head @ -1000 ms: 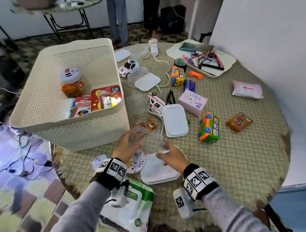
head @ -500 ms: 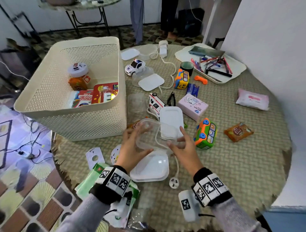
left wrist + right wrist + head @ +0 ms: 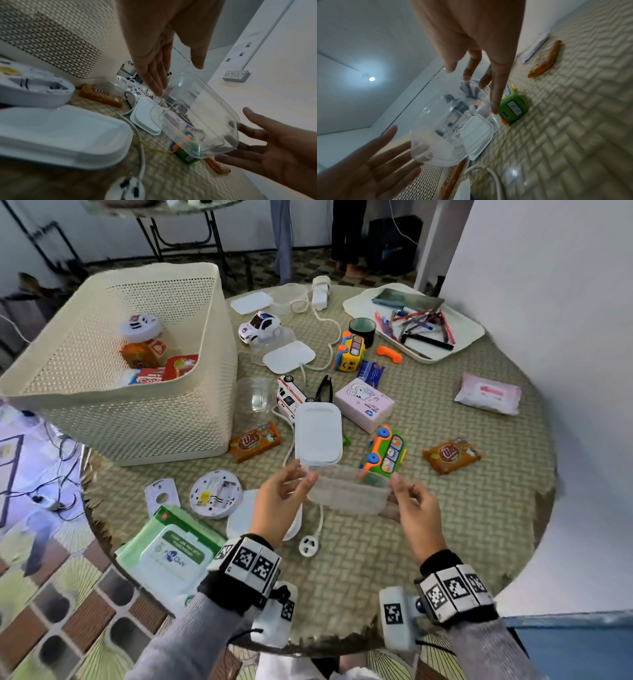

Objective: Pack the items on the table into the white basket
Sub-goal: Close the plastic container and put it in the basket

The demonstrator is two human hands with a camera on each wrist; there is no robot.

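A clear plastic container [image 3: 349, 491] hangs just above the table, carried between my two hands. My left hand [image 3: 284, 494] presses its left end with straight fingers [image 3: 154, 75], thumb apart. At the other end, my right hand [image 3: 411, 505] presses with straight fingers [image 3: 496, 81]. The container [image 3: 200, 121] is empty. The white basket [image 3: 137, 419] stands at the left and holds a snack pack, a round white device and coloured packs. Just beyond the container lies a white lid [image 3: 318, 433].
Around the hands lie a green toy bus [image 3: 387, 451], two orange snack packets [image 3: 255, 441] [image 3: 451, 455], a pink tissue box [image 3: 364, 404], an open smoke detector [image 3: 215, 494], green wet wipes [image 3: 171, 549] and a cable with plug [image 3: 307, 546]. A pen tray [image 3: 414, 326] sits far right.
Both hands have lifted the clear container off the white lid near the front edge and carried it to the right, toward the green bus.
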